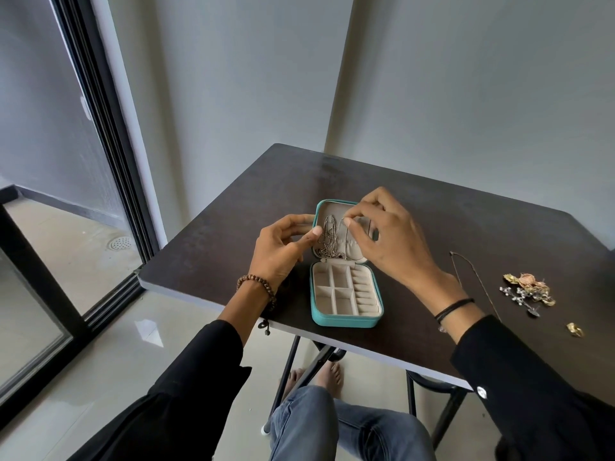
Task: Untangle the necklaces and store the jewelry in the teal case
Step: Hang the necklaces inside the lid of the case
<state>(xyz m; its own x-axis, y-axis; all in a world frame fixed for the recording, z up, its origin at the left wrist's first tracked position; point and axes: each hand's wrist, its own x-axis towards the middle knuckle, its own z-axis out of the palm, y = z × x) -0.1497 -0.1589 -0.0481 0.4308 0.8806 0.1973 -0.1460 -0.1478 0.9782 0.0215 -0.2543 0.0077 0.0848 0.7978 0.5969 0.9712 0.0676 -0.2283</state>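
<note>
The teal case (pixel 344 319) lies open on the dark table (pixel 233 227), its beige compartments toward me and its lid flat behind them. A tangle of silver necklaces (pixel 332 239) hangs over the lid. My left hand (pixel 283 247) pinches the chains at their left side. My right hand (pixel 389 237) pinches a strand at the top, above the lid. A thin dark chain (pixel 472 281) lies on the table to the right of my right wrist.
A heap of gold and beaded jewelry (pixel 527 289) sits at the right of the table, with a small gold piece (pixel 575 329) nearer me. A glass sliding door (pixel 66 194) stands at the left. My knees are under the table's near edge.
</note>
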